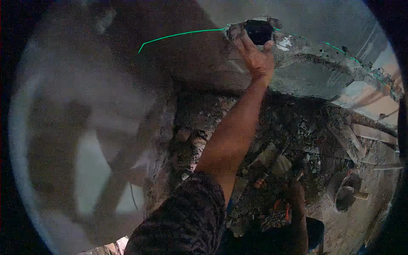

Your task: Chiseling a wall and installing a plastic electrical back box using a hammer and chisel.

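My left hand (258, 61) reaches up to the wall with the arm stretched out. Its fingers and thumb are spread around the lower side of a black rectangular box (260, 32) and grip it. The box sits in a rough recess with crumbly mortar around it. A green laser line (187, 32) runs along the wall at the box's height and continues to its right. Lower down, my right hand (294, 191) is in dim light, closed around something too dark to make out. A red-orange item (282, 208) shows beside it.
Rubble (267, 170) and broken pieces cover the ground below the wall. A bucket (343, 191) with a wooden-handled tool (360, 195) stands at the right. Wooden boards (352, 142) lie behind it. A plastered wall (123, 106) fills the left side.
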Available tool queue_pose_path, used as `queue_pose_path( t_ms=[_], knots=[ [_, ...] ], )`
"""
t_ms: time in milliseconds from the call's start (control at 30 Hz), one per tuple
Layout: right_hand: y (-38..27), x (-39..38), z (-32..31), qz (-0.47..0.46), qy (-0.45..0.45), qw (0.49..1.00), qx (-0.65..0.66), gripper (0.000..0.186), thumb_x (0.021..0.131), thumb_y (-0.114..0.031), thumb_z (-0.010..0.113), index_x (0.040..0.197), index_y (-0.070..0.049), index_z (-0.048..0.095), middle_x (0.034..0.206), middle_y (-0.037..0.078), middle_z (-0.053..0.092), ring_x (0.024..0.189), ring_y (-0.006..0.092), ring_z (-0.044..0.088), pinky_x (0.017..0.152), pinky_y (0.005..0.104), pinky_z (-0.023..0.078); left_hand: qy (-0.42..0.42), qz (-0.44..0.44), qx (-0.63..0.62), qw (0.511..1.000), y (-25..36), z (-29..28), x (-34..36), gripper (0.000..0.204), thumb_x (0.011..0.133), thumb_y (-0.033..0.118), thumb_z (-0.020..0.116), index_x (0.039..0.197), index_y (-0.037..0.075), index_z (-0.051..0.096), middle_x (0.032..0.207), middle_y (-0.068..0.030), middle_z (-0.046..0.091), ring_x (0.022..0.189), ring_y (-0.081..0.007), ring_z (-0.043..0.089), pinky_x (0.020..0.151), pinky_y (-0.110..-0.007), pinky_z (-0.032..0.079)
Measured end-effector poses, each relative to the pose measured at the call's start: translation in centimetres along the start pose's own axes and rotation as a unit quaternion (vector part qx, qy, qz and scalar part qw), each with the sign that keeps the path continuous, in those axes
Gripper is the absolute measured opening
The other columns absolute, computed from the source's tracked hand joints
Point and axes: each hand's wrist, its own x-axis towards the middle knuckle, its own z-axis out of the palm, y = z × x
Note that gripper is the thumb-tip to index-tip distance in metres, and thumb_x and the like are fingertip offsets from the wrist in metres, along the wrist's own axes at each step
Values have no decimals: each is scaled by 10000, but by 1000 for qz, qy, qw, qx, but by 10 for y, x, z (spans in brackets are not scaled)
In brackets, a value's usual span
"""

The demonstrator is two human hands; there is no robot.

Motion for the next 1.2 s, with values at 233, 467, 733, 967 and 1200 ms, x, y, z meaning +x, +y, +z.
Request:
queue_pose_path(
  t_ms=[233,467,733,967,1200],
  knots=[
    [3,-2,-3,-58,-58,981,-174,558,1018,-285,479,1505,-36,368,1482,123,468,1254,287,549,947,397,509,1,12,-10,1000,3,-3,-1,888,855,226,753,1532,24,215,1486,-267,291,1395,-464,304,1103,-552,356],
    [-60,-10,-54,54,-136,989,3,469,1014,-274,487,1391,4,503,1361,240,554,1202,342,583,957,411,507,8,6,-30,999,-5,0,-1,971,823,385,767,1530,-3,226,1488,-285,310,1372,-474,338,1123,-518,333],
    [-100,-45,-69,-152,161,968,-122,444,858,-207,714,1269,-72,611,997,193,702,868,361,695,742,472,562,0,57,36,998,-15,2,-3,989,875,501,696,1563,20,172,1526,-288,262,1424,-462,274,1148,-538,297],
    [-136,-92,-103,-114,-13,970,214,459,850,-183,723,1279,-70,603,1038,188,696,935,357,702,785,447,566,-23,90,35,995,-18,1,4,1116,823,668,667,1528,-65,207,1540,-333,270,1427,-478,283,1177,-539,243],
    [-161,-138,-163,-306,73,899,304,491,841,-149,710,1305,-58,578,1060,205,683,965,384,684,840,479,549,-11,106,49,993,-19,8,4,1065,843,551,725,1506,-111,219,1488,-336,357,1405,-475,326,1179,-508,256]
  ],
)
